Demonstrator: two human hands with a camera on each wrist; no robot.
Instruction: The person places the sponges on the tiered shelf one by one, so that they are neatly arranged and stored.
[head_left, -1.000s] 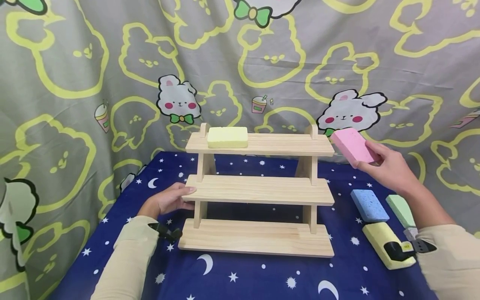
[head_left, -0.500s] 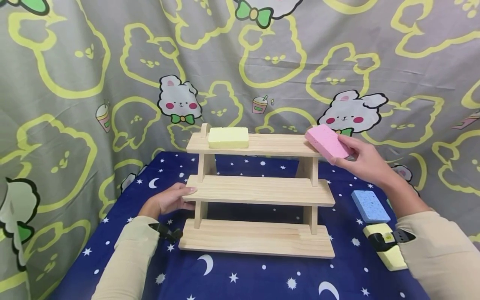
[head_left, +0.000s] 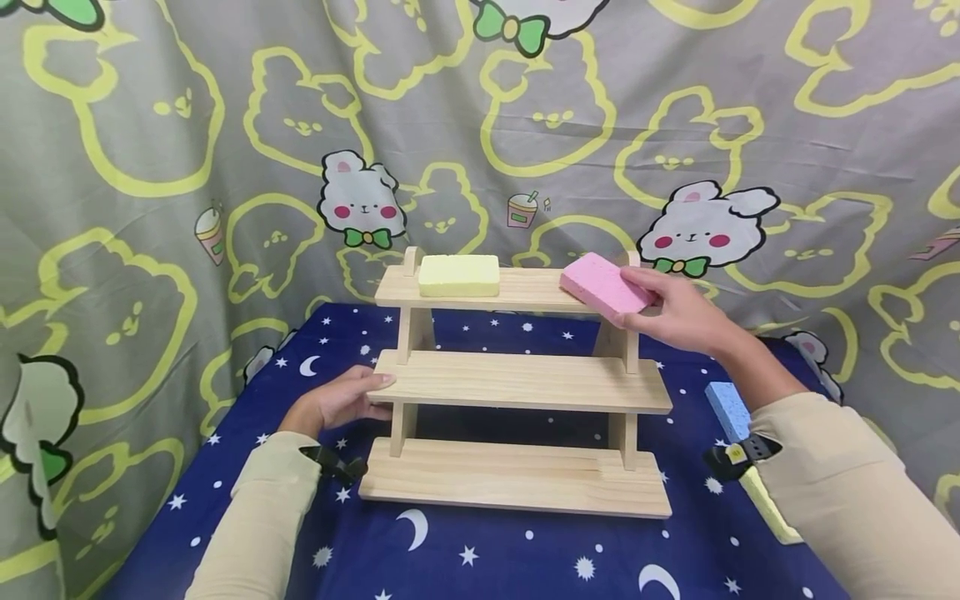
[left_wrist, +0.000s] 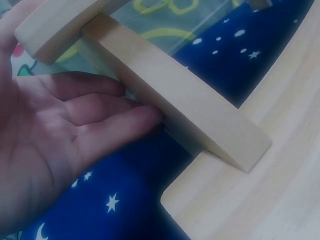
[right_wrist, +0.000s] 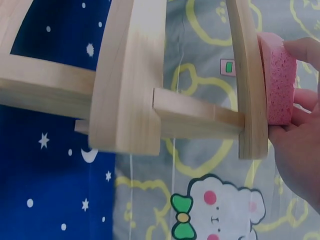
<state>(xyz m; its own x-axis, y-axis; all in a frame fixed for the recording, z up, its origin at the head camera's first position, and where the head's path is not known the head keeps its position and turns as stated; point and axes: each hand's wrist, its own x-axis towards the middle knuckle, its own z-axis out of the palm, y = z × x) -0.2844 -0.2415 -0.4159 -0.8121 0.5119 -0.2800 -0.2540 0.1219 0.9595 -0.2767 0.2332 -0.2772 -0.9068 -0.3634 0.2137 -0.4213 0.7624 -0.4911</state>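
A three-tier wooden display stand (head_left: 517,379) is in the middle of the head view. My left hand (head_left: 337,402) grips the left end of its middle shelf, thumb on top and fingers below. In the left wrist view those fingers (left_wrist: 135,122) lie against the upright support. My right hand (head_left: 682,312) pinches a pink sponge (head_left: 600,285) between thumb and fingers at the top shelf's right end. The right wrist view has the pink sponge (right_wrist: 279,80) right at that shelf's upper face, slightly tilted. A pale yellow sponge (head_left: 459,277) lies on the top shelf's left part.
On the dark blue star-patterned cloth (head_left: 450,558), right of the stand, lie a blue sponge (head_left: 727,408) and another yellow sponge (head_left: 768,507), both partly hidden by my right arm. A grey curtain (head_left: 435,108) with yellow bear outlines hangs close behind the stand.
My right hand has carried the pink sponge leftward from beside the stand to over the top shelf's right end. The left hand keeps its grip on the middle shelf.
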